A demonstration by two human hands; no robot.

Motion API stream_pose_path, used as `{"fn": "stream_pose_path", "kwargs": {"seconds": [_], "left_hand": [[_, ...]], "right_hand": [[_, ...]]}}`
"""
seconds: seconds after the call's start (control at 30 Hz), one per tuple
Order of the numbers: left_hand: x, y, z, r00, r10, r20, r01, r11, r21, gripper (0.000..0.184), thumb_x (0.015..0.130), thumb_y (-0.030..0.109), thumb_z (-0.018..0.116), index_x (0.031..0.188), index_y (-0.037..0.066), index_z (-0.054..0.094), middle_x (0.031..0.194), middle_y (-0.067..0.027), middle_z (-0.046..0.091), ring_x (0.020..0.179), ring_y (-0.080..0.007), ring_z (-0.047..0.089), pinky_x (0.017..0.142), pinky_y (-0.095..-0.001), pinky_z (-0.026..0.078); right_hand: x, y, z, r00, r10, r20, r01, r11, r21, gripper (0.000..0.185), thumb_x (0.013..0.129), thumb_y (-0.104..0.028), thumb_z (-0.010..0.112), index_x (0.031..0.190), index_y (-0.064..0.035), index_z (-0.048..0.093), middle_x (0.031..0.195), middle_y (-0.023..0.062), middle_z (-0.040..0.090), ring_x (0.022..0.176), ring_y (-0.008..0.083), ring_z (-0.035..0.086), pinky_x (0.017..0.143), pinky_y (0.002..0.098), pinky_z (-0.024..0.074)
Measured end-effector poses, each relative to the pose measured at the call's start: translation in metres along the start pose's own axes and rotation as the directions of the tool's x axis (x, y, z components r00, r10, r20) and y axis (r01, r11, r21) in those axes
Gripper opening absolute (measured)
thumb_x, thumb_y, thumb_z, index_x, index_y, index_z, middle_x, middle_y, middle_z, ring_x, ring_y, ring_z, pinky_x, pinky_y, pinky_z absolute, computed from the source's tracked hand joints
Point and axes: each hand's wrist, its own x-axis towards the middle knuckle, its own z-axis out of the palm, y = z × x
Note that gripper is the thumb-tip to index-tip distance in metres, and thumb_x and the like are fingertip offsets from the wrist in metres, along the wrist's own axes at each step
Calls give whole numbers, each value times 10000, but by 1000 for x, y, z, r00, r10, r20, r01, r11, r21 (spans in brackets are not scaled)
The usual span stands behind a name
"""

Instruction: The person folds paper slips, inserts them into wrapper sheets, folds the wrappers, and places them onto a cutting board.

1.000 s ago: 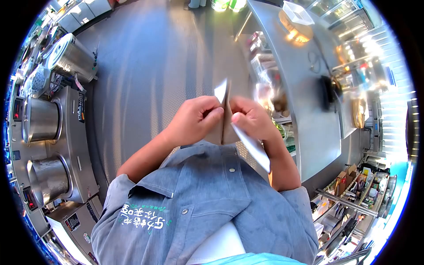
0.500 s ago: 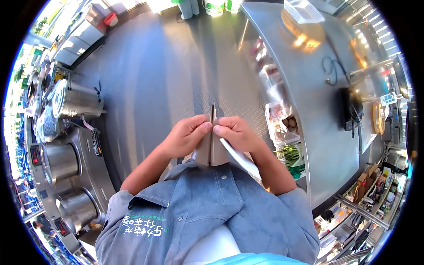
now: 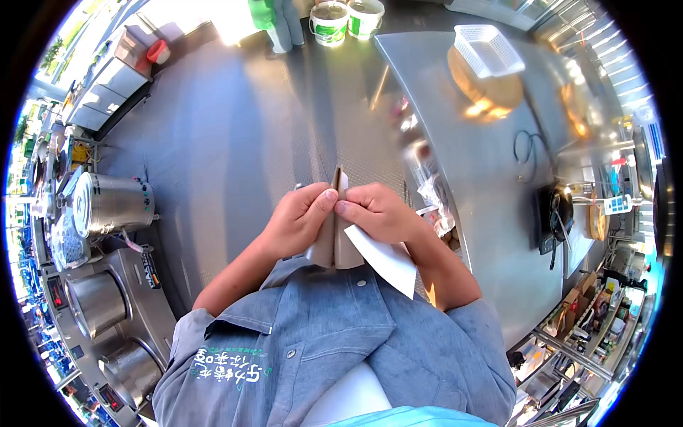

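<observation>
Brown piece [image 3: 348,250] between the two hands, in front of the shirt [image 3: 320,324]. Left hand [image 3: 302,219] pinches its left side, right hand [image 3: 380,212] its right side, thumbs close together near the upper end. Most of the piece shows below the thumbs, toward the shirt; a narrow tip sticks up past them. White paper [image 3: 388,262] comes out below right hand, slanting down beside right forearm [image 3: 445,267]. Floor [image 3: 235,142] beyond hands, steel table [image 3: 491,235] off to the right.

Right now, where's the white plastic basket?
Head view, upper right: the white basket appears to rest partly on the round wooden board, toward the steel counter's far end.
</observation>
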Motion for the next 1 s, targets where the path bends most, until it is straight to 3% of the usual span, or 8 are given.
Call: {"fn": "stream_pose_path", "kwargs": {"seconds": [0.13, 0.23, 0.33, 0.4, 0.5, 0.63, 0.87, 1.0], "left_hand": [[76, -26, -51, 993, 101, -61, -104, 994, -40, 322, 1096, 243, 490, 897, 16, 602, 702, -32, 528, 689, -110, 498, 627, -314, 436], [139, -40, -97, 994, 99, -49, -107, 973, -202, 335, 1100, 255, 497, 881, 21, 600, 710, -2, 537, 688, -87, 487, 619, -295, 431], [198, -38, -137, 999, 23, -33, -36, 886, -462, 368, 1112, 273, 483, 852, 38, 594, 746, 64, 523, 713, -36, 451, 618, -249, 404], [233, -35, -162, 998, 32, -59, -55, 891, -450, 363, 1113, 271, 482, 856, 42, 596, 748, 65, 519, 712, -34, 448, 618, -245, 401], [274, -32, -188, 997, 18, -72, -49, 883, -467, 353, 1113, 268, 483, 858, 48, 591, 751, 65, 514, 705, -31, 442, 613, -236, 396], [330, -28, -220, 996, -21, -83, -23, 868, -497, 375, 1117, 280, 468, 842, 52, 582, 753, 62, 527, 702, -35, 453, 611, -236, 398], [434, -36, -259, 991, -82, -108, 18, 871, -492, 386, 1118, 294, 465, 845, 54, 592, 762, 60, 554, 701, -36, 470, 612, -239, 407], [513, -35, -275, 985, -107, -136, 36, 894, -446, 383, 1120, 295, 461, 860, 54, 605, 776, 60, 566, 705, -37, 475, 619, -238, 412]], "right_hand": [[86, -10, -36, 998, 64, -14, -64, 998, -6, 341, 1047, -290, 570, 887, -7, 674, 714, 29, 618, 678, 86, 556, 617, 292, 462], [154, -10, -73, 998, 56, -34, -60, 993, -106, 352, 1052, -288, 565, 843, -19, 652, 703, 9, 598, 680, 67, 538, 618, 278, 458], [208, -25, -88, 975, 150, -166, -125, 980, 155, 347, 1049, -264, 568, 809, -20, 621, 721, -26, 585, 688, 51, 525, 603, 266, 442], [244, -32, -99, 940, 172, -296, -59, 933, 355, 329, 1045, -243, 572, 808, -17, 612, 744, -43, 580, 693, 40, 512, 594, 257, 420], [283, -38, -117, 907, 219, -361, -35, 891, 452, 325, 1045, -241, 571, 803, -29, 616, 743, -44, 577, 689, 35, 497, 601, 246, 414], [334, -36, -152, 876, 237, -419, -43, 905, 423, 324, 1041, -244, 580, 790, -42, 615, 740, -46, 571, 682, 32, 483, 591, 247, 394], [418, -40, -225, 852, 303, -428, -26, 840, 542, 342, 1037, -241, 596, 755, -49, 605, 722, -44, 567, 669, 33, 475, 586, 247, 385], [468, -10, -292, 880, 209, -426, 55, 848, 528, 333, 1038, -240, 595, 773, -39, 621, 732, -36, 590, 680, 36, 497, 593, 248, 398]]}}
